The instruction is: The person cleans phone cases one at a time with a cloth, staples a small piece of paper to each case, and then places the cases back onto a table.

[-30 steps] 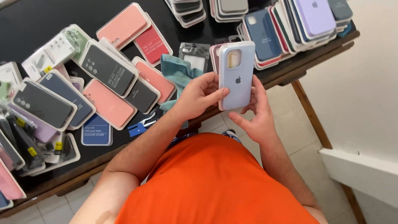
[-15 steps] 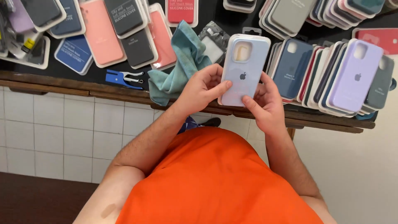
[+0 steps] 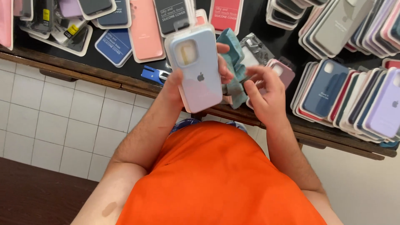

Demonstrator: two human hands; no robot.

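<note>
Now | left hand (image 3: 177, 89) grips pale blue phone case (image 3: 198, 68), back side up, above near edge of bench (image 3: 104, 77) | teal cloth (image 3: 233, 62) just right of it | right hand (image 3: 266, 96) loosely open, fingers curled, holding nothing.

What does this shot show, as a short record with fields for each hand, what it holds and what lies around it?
Left hand: grip closed around a pale blue phone case, held upright with its back and camera cutout facing the camera
Right hand: empty, fingers spread, off the case, just over the table edge
Between hands: teal cloth on the table
Table: dark top, wooden edge
Right side: leaning rows of cases, navy case and lilac case in front
Top left: pink case lying flat among boxed ones
</note>
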